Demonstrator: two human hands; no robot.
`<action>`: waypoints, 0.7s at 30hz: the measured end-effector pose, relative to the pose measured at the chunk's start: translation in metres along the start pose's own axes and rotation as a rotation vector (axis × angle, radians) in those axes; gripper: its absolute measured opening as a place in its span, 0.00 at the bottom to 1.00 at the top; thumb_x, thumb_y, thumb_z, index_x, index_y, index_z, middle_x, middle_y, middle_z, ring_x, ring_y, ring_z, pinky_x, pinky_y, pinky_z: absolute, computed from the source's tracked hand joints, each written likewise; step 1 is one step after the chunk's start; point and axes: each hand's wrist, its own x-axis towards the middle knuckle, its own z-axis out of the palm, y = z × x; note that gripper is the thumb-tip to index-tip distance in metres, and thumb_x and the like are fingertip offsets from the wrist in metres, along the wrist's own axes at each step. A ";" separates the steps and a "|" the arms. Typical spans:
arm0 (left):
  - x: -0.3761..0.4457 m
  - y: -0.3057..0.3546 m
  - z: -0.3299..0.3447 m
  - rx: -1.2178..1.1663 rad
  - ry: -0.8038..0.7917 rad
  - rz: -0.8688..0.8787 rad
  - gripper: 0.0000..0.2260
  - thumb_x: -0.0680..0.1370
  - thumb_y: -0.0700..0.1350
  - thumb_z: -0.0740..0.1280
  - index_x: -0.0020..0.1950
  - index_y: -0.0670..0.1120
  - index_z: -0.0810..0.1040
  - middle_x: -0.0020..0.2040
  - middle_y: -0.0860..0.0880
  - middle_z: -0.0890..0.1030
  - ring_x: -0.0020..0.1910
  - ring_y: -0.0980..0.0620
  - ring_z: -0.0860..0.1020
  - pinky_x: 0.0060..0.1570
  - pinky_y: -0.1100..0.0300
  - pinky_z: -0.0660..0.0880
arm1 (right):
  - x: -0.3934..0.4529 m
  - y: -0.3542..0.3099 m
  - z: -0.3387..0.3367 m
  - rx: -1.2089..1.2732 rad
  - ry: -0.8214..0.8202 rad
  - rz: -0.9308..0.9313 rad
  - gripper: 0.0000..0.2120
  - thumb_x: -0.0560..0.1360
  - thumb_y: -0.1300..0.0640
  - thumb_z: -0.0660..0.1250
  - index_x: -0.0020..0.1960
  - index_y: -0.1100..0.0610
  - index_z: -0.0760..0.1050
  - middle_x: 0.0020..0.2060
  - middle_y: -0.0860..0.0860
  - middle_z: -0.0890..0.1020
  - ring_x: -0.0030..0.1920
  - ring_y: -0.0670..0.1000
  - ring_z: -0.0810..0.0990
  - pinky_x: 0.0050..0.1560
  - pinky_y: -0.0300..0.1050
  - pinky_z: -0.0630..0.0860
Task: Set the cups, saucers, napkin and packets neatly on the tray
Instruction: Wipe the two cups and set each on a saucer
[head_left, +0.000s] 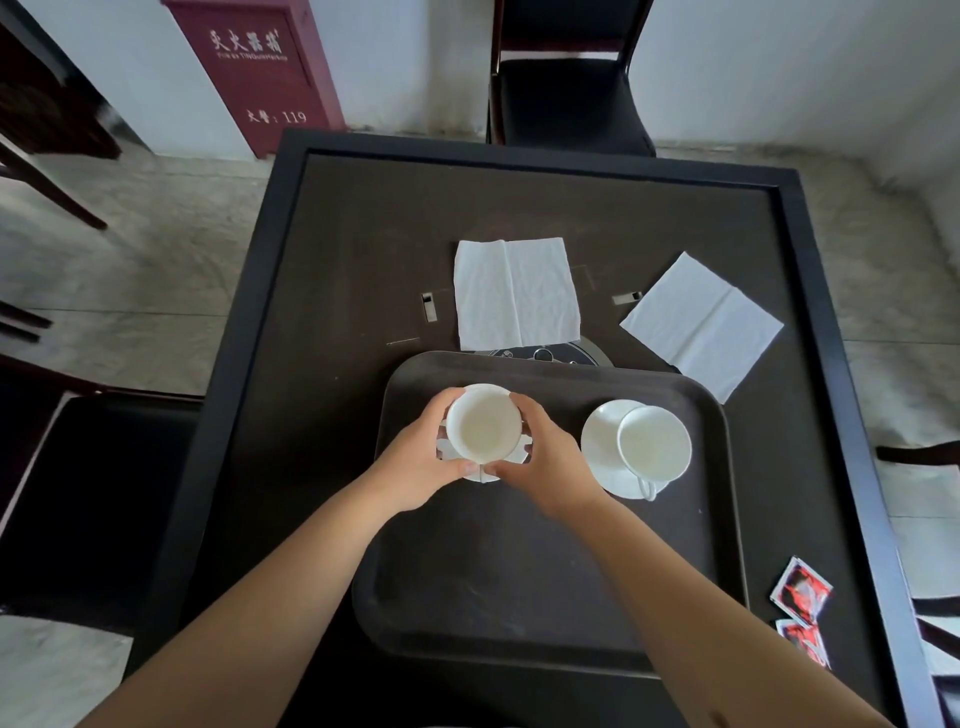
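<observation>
A dark tray lies on the table in front of me. Over its far left corner, my left hand and my right hand wrap around a white cup from both sides; its saucer shows only in slivers beneath the fingers. A second white cup sits on its saucer at the tray's far right. Two white napkins lie on the table beyond the tray, one in the middle, one to the right. Two red packets lie right of the tray.
The dark table has a raised black rim. A black chair stands at its far side, another chair seat at the left. A red cabinet stands against the wall.
</observation>
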 end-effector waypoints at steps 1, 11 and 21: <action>0.000 0.000 0.001 -0.006 0.000 0.004 0.36 0.73 0.42 0.75 0.74 0.60 0.59 0.70 0.58 0.68 0.68 0.54 0.68 0.67 0.47 0.70 | 0.000 0.000 0.000 -0.001 0.002 0.000 0.41 0.65 0.50 0.78 0.72 0.43 0.61 0.62 0.40 0.75 0.61 0.43 0.73 0.60 0.43 0.72; -0.001 -0.005 0.005 -0.100 -0.052 -0.052 0.39 0.76 0.39 0.72 0.77 0.62 0.54 0.72 0.57 0.66 0.70 0.52 0.68 0.69 0.47 0.69 | -0.005 -0.007 -0.001 0.006 0.022 0.015 0.39 0.65 0.47 0.77 0.70 0.39 0.61 0.58 0.35 0.74 0.57 0.40 0.72 0.49 0.29 0.66; -0.027 0.005 0.010 0.223 0.076 -0.056 0.42 0.76 0.58 0.69 0.79 0.59 0.43 0.80 0.58 0.45 0.78 0.53 0.48 0.71 0.55 0.52 | -0.033 -0.012 -0.022 -0.192 -0.046 0.004 0.50 0.69 0.44 0.75 0.79 0.49 0.47 0.78 0.45 0.57 0.75 0.48 0.59 0.68 0.43 0.60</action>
